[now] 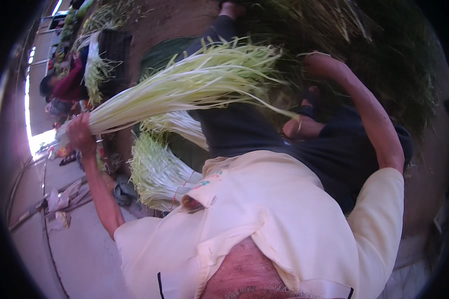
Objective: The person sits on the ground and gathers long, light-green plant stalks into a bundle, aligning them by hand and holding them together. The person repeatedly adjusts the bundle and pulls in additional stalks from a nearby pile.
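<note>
My left hand [80, 130] is closed around the stem end of a large bundle of long, pale yellow-green leaves [179, 84], which look like blanched chives. The loose leaf tips fan out to the right above my legs. My right hand [321, 65] is out to the right, beside a dark heap of grassy leaves [389, 74]. A thin pale strand [314, 53] runs across its fingers, which are bent and partly in shadow. Beside my left hip lies another bundle [161, 172], tied with red string, with a further pale bundle [176, 125] just above it.
Dry straw-like stalks [340, 18] lie on the heap at the top. At the upper left, a dark crate [114, 56] has pale leaves hanging beside it, near another person in a maroon sleeve [69, 82]. Pale slabs [86, 239] cover the floor at lower left.
</note>
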Action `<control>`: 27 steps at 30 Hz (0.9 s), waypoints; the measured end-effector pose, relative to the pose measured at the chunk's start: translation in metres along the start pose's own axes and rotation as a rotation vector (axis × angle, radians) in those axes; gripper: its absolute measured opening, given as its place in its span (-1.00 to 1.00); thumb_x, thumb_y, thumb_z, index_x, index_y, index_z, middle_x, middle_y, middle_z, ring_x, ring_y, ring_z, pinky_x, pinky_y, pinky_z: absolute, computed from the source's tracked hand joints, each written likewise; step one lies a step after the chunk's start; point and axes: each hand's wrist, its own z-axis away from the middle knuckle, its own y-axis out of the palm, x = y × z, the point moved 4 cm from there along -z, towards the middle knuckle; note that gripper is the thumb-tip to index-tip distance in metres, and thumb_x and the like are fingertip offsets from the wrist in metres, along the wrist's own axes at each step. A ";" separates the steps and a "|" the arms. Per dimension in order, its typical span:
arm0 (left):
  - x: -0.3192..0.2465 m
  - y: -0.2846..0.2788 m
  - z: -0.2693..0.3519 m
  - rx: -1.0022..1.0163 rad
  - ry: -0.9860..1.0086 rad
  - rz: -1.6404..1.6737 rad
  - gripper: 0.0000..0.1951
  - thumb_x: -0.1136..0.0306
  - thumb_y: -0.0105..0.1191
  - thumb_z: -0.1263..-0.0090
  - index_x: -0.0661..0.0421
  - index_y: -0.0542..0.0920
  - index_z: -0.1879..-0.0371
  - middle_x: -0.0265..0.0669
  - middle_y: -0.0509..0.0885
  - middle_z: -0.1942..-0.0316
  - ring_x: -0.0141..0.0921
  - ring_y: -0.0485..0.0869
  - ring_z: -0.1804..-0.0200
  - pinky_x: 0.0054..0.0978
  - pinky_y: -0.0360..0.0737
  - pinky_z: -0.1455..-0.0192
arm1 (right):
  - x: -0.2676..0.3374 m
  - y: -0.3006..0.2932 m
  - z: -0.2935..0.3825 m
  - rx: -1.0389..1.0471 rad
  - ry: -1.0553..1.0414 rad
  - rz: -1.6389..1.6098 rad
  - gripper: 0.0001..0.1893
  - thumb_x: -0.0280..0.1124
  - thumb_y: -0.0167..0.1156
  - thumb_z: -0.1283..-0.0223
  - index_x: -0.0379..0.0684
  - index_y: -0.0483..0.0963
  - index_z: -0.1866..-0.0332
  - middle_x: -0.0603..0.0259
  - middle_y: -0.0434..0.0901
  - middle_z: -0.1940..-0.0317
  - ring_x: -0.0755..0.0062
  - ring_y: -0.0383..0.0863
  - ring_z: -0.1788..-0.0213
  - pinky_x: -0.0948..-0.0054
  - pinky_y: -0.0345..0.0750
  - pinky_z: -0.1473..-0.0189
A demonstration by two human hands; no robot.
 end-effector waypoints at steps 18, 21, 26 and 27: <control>-0.057 0.048 0.091 0.106 -0.267 0.160 -0.55 0.31 0.26 -0.61 -0.02 0.72 -0.45 -0.30 0.83 -0.04 -0.16 0.79 -0.09 -0.09 0.64 -0.23 | 0.094 -0.007 0.001 -0.444 -0.126 -0.726 -0.66 -0.29 0.35 -0.50 -0.33 0.73 -0.17 -0.10 0.86 0.03 -0.03 0.89 -0.05 0.09 0.76 -0.13; -0.064 0.047 0.098 0.116 -0.274 0.212 -0.66 0.26 0.27 -0.59 -0.01 0.76 -0.28 -0.27 0.85 -0.07 -0.11 0.81 -0.15 -0.06 0.63 -0.25 | 0.112 -0.012 -0.005 -0.529 -0.136 -0.710 -0.64 -0.33 0.37 -0.49 -0.34 0.71 -0.23 -0.07 0.86 -0.02 0.06 0.89 -0.09 0.14 0.77 -0.19; -0.072 0.046 0.099 0.114 -0.325 0.247 -0.72 0.30 0.25 -0.57 0.00 0.76 -0.20 -0.24 0.84 -0.10 -0.09 0.81 -0.18 -0.04 0.62 -0.27 | 0.146 -0.022 -0.012 -0.631 -0.335 -0.632 -0.66 -0.24 0.39 -0.56 -0.30 0.70 -0.18 -0.15 0.80 -0.03 -0.16 0.85 -0.10 -0.01 0.75 -0.17; -0.073 0.044 0.099 0.112 -0.308 0.251 -0.71 0.32 0.25 -0.57 0.01 0.75 -0.20 -0.23 0.84 -0.11 -0.08 0.81 -0.19 -0.04 0.61 -0.27 | 0.151 -0.023 -0.010 -0.633 -0.333 -0.508 -0.69 -0.24 0.37 -0.57 -0.29 0.70 -0.15 -0.15 0.78 0.00 -0.18 0.84 -0.10 -0.04 0.74 -0.17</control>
